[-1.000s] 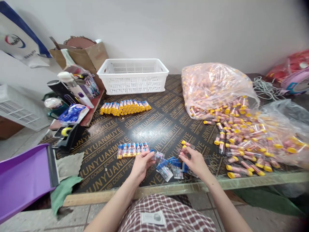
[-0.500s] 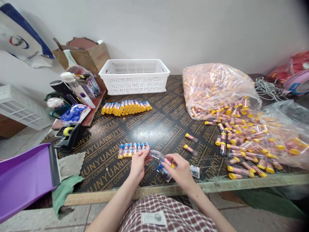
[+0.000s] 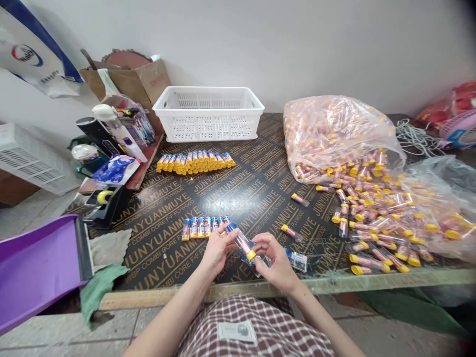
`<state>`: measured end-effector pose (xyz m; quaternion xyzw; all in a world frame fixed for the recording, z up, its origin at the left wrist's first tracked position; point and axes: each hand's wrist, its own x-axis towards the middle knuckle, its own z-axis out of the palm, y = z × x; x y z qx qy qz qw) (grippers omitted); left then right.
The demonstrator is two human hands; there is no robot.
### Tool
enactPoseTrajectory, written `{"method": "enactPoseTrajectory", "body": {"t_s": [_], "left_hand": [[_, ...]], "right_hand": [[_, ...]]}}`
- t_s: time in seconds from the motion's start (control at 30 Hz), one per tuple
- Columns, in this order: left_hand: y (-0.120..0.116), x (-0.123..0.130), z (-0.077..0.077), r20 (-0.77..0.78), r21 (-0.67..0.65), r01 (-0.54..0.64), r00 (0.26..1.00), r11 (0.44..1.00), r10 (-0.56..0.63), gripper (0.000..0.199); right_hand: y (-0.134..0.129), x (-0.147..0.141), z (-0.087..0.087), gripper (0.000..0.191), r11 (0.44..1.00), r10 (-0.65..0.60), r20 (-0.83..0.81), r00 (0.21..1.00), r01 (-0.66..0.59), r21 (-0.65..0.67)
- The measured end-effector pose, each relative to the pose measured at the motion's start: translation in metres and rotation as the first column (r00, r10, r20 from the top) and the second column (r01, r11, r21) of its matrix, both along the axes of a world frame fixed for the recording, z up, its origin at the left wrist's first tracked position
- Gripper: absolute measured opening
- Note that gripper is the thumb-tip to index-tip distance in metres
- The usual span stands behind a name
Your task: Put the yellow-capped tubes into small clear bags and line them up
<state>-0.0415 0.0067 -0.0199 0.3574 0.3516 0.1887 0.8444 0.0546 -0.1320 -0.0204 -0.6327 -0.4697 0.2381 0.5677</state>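
A clear tube (image 3: 242, 242) with a pink label, a yellow cap at its lower end and blue at its upper end is tilted between my hands. My left hand (image 3: 216, 251) pinches it near the blue end. Curled around the capped end are the fingers of my right hand (image 3: 277, 263). Beneath my hands lie blue printed plastic pieces (image 3: 298, 261), partly hidden. A short row of blue-wrapped tubes (image 3: 201, 228) with yellow caps lies just beyond my left hand. Two loose tubes, one nearer (image 3: 292, 232) and one farther (image 3: 300, 200), rest to the right.
A stack of wrapped tubes (image 3: 195, 162) lies before a white basket (image 3: 208, 126). At right, a large plastic bag (image 3: 334, 119) spills many tubes (image 3: 368, 203). Left are a tape dispenser (image 3: 106, 206), bottles (image 3: 107, 119) and a purple dustpan (image 3: 40, 272). The wooden table edge (image 3: 156, 299) runs in front.
Earlier, clear film stretched from my left hand toward the tube in my right hand. Now the tube spans both hands, with blue showing at its upper end.
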Motion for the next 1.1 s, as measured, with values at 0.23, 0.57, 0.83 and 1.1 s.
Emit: {"method": "enactPoseTrajectory", "body": {"t_s": [0.23,0.57,0.83,1.1], "left_hand": [[-0.015,-0.003,0.007,0.018,-0.005,0.242,0.97,0.97,-0.242,0.038],[-0.018,-0.006,0.013,0.022,-0.007,0.345,0.939,0.939,-0.344,0.036],[-0.02,-0.008,0.017,0.025,0.01,0.332,0.943,0.943,-0.332,0.038],[-0.02,-0.01,0.02,0.014,0.005,0.303,0.953,0.953,-0.303,0.039]], "right_hand": [[0.003,0.008,0.004,0.08,1.0,-0.002,0.292,0.956,-0.001,0.009],[0.002,0.006,-0.002,0.089,0.981,0.187,0.044,0.981,-0.189,0.052],[0.003,0.001,-0.004,0.091,0.98,0.169,-0.004,0.986,-0.167,0.107],[0.006,-0.002,0.0,0.092,0.979,0.156,-0.026,0.987,-0.151,0.136]]}}
